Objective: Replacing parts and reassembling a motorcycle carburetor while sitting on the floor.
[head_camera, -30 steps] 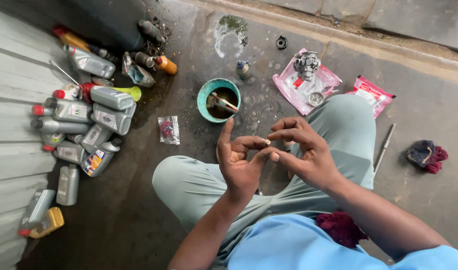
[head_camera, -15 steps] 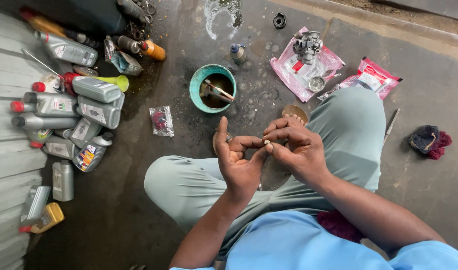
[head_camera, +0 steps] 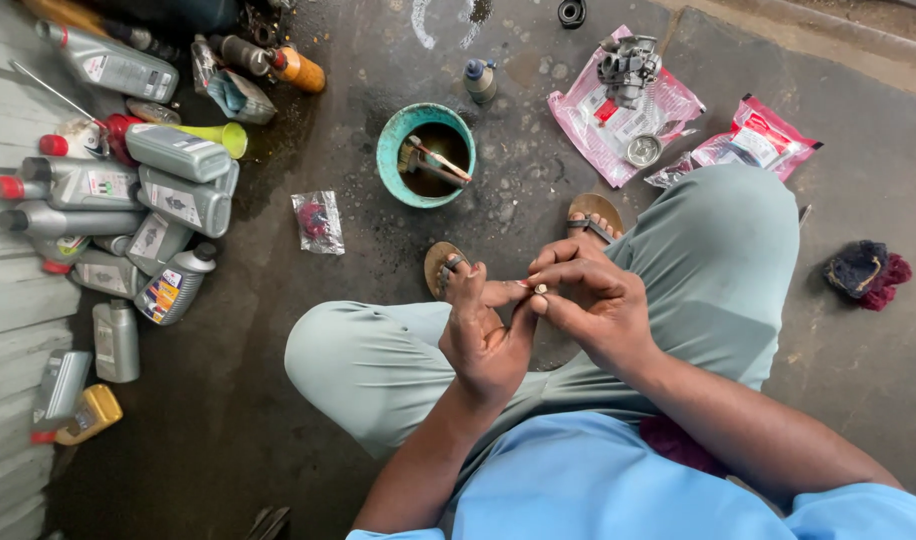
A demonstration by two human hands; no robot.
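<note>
I squat on a dark, oily concrete floor in grey-green trousers and a blue shirt. Both hands meet in front of my knees. My left hand [head_camera: 486,335] is held palm up with its fingers raised. The fingertips of my right hand [head_camera: 590,300] pinch a tiny pale part [head_camera: 540,289] against my left fingertips. The part is too small to make out. Just beyond my hands stands a teal bowl [head_camera: 396,140] of dark liquid with a brush [head_camera: 436,160] lying in it.
Several grey oil bottles [head_camera: 168,190] lie at the left beside a corrugated metal sheet [head_camera: 8,300]. A carburetor [head_camera: 628,62] rests on a pink plastic bag, with a second pink bag [head_camera: 753,140] beside it. A small packet [head_camera: 318,222] lies left of the bowl. A dark rag [head_camera: 863,272] sits at the right.
The view has tilted down and closer. My hands have drawn together and lowered; the right fingertips now press the small part against the left fingertips.
</note>
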